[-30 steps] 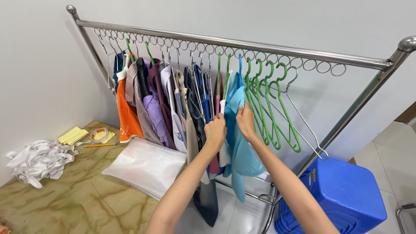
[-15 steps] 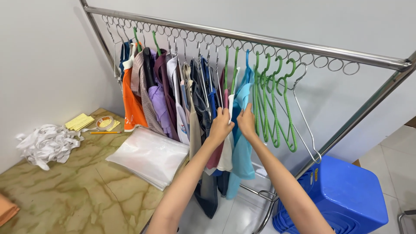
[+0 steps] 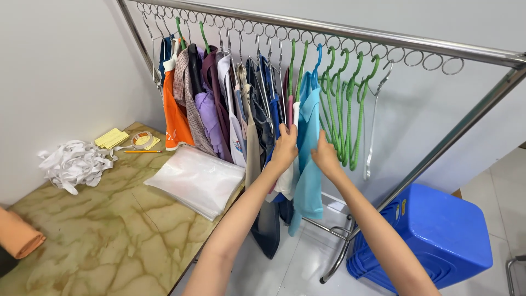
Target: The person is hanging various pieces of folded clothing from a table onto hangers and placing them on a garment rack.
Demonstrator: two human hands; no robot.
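The light blue shirt [image 3: 308, 148] hangs on the metal rack [image 3: 350, 30], in the middle of the row, between a crowd of darker garments on its left and a bunch of empty green hangers [image 3: 348, 104] on its right. I see my left hand [image 3: 285, 149] pressed against the shirt's left edge, fingers curled around the fabric where it meets a white garment [image 3: 285, 183] just beside it; it looks to be gripping cloth, though I cannot tell exactly which layers are pinched. My right hand [image 3: 325, 156] lies on the shirt's right side, fingers bent into the fabric and holding it, just left of the green hangers. Both forearms reach up from the bottom of the view.

Further left on the rack hang an orange garment [image 3: 175, 118], a checked shirt [image 3: 188, 101] and a purple shirt [image 3: 208, 118]. Below them the marbled counter [image 3: 98, 235] carries a stack of clear plastic bags [image 3: 197, 178], a heap of white strips [image 3: 74, 164], yellow notes [image 3: 112, 137], a roll of tape [image 3: 142, 140] and an orange roll [image 3: 19, 235] at its left edge. A blue plastic stool [image 3: 433, 235] stands on the floor under the rack's right end.
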